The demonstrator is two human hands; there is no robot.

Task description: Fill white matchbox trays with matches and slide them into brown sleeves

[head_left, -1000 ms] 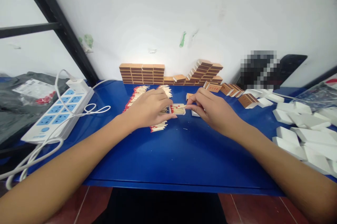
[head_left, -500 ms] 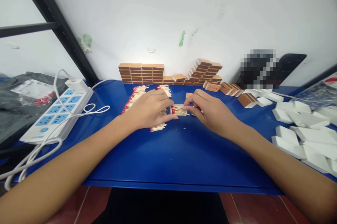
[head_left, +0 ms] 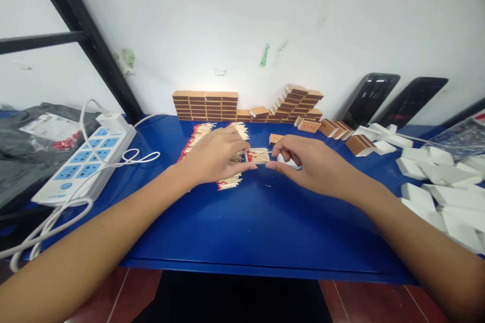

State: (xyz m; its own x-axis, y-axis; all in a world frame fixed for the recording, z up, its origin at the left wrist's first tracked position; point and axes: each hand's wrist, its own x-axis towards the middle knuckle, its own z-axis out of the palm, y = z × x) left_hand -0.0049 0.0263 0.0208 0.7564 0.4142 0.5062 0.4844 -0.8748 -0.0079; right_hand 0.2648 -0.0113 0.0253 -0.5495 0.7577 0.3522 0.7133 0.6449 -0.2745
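midway across the blue table (head_left: 242,222), left hand (head_left: 214,156) and right hand (head_left: 310,164) each pinch an end of a small white card tray of red-tipped matches (head_left: 257,155); it looks light and flimsy, so hold the ends gently.

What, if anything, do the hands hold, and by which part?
A filled matchbox tray: the left hand has its grip on the tray's left end, the right hand on its right end.

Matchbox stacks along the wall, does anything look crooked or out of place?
Yes, the left stack sits square, but the right stack leans in slanted steps. More boxes lie toppled in a row beside it on the blue table.
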